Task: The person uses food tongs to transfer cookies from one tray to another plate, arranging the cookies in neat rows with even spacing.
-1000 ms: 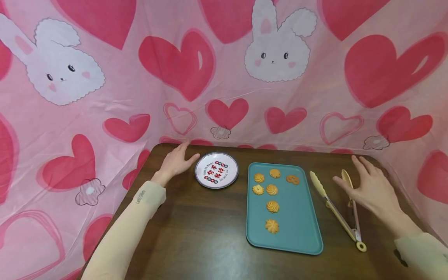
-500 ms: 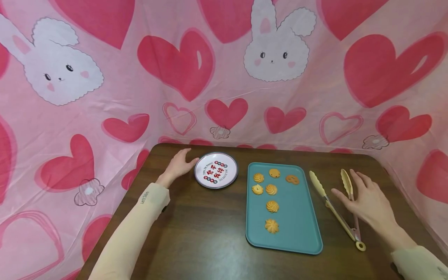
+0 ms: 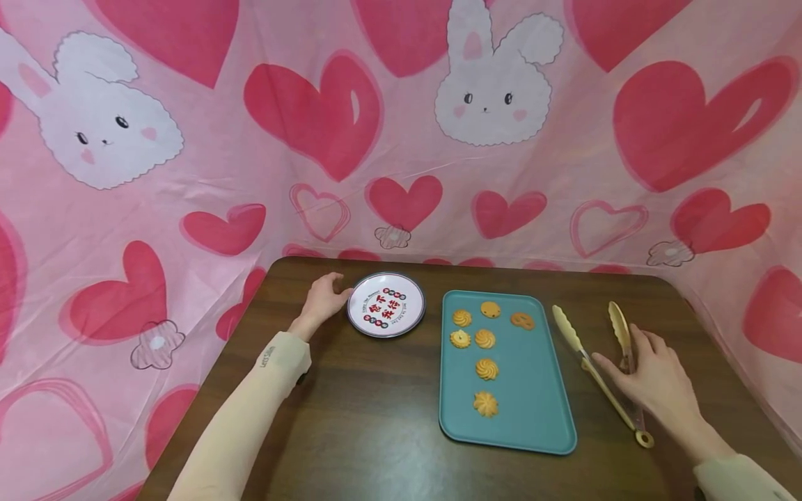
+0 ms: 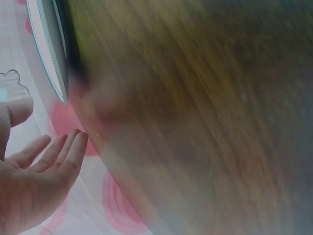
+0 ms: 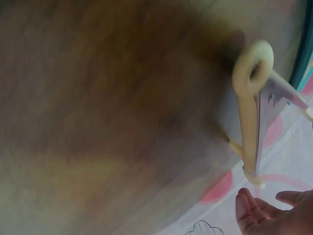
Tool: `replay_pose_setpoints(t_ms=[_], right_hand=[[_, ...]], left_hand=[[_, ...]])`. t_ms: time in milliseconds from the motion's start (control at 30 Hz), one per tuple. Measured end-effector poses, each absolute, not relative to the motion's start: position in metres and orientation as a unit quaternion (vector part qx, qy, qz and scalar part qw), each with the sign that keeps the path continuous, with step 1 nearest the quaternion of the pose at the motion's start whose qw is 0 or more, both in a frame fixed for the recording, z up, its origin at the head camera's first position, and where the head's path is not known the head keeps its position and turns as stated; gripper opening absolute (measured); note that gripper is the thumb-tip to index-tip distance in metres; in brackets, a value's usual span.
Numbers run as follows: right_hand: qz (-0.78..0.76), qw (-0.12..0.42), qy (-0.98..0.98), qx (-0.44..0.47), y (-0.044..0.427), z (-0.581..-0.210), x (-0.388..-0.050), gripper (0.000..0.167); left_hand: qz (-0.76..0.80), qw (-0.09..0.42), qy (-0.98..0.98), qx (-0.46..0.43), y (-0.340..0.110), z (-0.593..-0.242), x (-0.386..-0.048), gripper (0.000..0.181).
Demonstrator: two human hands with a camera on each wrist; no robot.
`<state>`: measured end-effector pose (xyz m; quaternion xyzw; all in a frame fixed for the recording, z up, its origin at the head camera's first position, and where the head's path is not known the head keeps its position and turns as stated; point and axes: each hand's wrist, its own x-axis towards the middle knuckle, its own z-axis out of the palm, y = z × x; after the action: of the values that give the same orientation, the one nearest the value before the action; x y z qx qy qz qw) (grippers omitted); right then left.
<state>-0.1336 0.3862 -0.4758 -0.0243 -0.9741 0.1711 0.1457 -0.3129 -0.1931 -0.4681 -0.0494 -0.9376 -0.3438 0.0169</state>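
Observation:
Beside the left rim of a white plate (image 3: 386, 305) with red characters is my left hand (image 3: 322, 300), fingers loosely bent and holding nothing. In the left wrist view a gap shows between that hand (image 4: 39, 181) and the plate (image 4: 49, 44). My right hand (image 3: 664, 383) hovers at the right arm of the spread tongs (image 3: 604, 383), covering part of it. The right wrist view shows this hand (image 5: 274, 215) with relaxed fingers near the tongs (image 5: 249, 127), not gripping them.
A teal tray (image 3: 532, 410) lies between the plate and the tongs, with several cookies, one a swirled cookie (image 3: 486, 369), and a pretzel-shaped piece (image 3: 522, 320). Beyond the brown table (image 3: 363, 417) hangs a pink heart-and-rabbit cloth (image 3: 401, 153).
My left hand has come down and closer to the plate's rim, its fingers more bent. My right hand has moved lower and nearer to the tongs' right arm. The plate, tray and tongs have stayed in place.

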Motion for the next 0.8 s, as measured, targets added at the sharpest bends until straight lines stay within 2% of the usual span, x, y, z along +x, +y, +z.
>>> replay_pose_setpoints(t_ms=[600, 800], right_hand=[[0.212, 0.066, -0.971, -0.09, 0.377, -0.489, -0.129, 0.115], [0.225, 0.046, -0.968, -0.104, 0.375, -0.491, -0.13, 0.114]], left_hand=[[-0.388, -0.021, -0.921, -0.003, -0.182, -0.479, -0.31, 0.039], [-0.39, -0.028, -0.92, 0.002, -0.18, -0.482, -0.311, 0.036]])
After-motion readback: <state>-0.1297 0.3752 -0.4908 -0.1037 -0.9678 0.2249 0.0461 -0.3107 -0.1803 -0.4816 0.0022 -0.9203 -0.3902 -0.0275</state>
